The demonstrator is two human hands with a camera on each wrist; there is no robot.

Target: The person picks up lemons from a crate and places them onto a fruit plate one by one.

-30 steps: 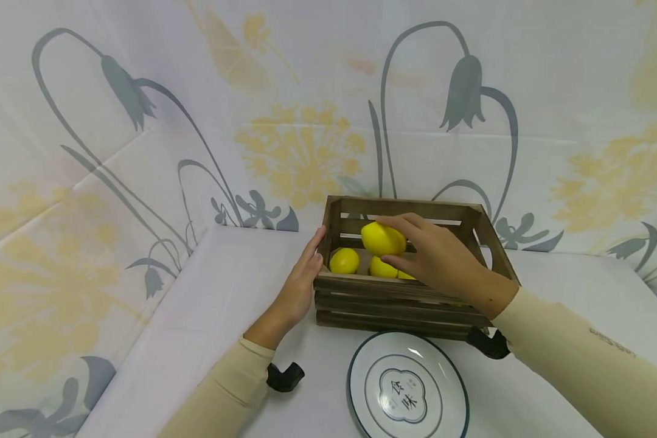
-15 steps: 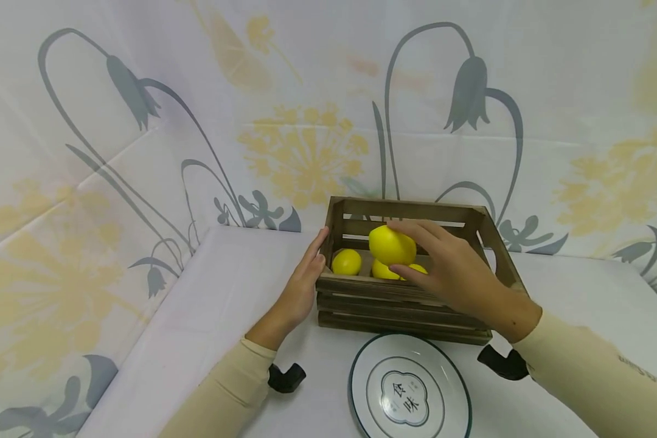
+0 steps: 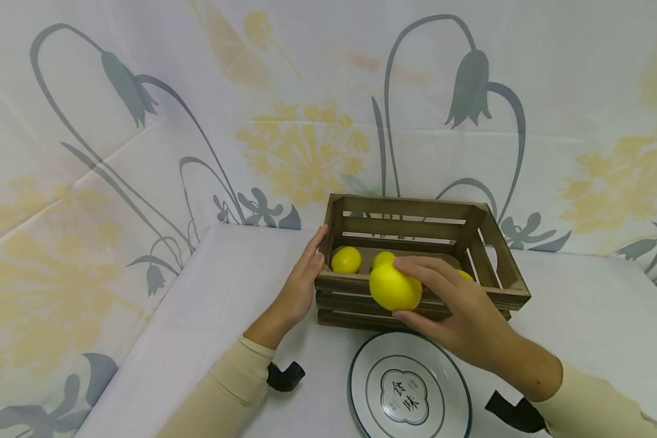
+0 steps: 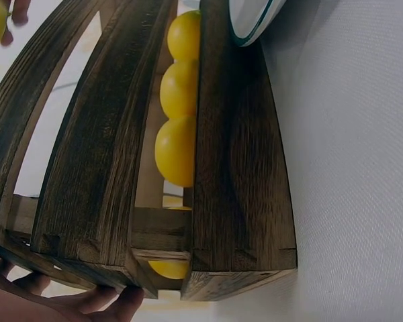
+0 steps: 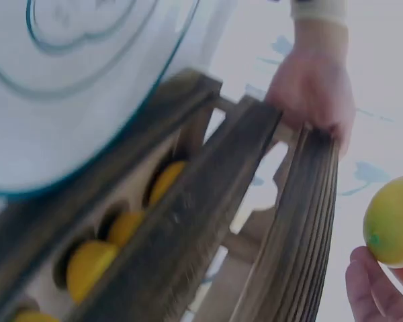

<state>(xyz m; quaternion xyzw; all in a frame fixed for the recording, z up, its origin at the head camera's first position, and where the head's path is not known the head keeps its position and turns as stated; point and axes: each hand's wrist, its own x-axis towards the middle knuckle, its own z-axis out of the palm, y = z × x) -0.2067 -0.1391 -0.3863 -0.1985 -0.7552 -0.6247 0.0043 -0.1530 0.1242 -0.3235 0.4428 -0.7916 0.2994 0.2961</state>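
My right hand (image 3: 460, 313) pinches a yellow lemon (image 3: 395, 287) between thumb and fingers, in front of the crate's front top edge in the head view. That same lemon (image 5: 395, 218) shows a greenish tip in the right wrist view. The slatted brown wooden crate (image 3: 342, 300) stands on the table. My left hand (image 3: 295, 291) lies along its left end with fingers extended, the fingertips (image 4: 127, 302) against the wood in the left wrist view. Inside the crate lie more lemons (image 3: 347, 260); several lemons (image 4: 176, 151) show between its slats. My right hand hides part of the crate's inside.
A white plate (image 3: 375, 365) with a dark green rim and printed characters lies just in front of the crate. Black wrist mounts (image 3: 286, 377) sit by both sleeves. A flower-patterned cloth (image 3: 306, 91) hangs behind the white-covered table (image 3: 241, 261).
My right hand has brought the lemon from over the crate's inside toward me and down, past the front edge. The left hand stays at the crate's left end.
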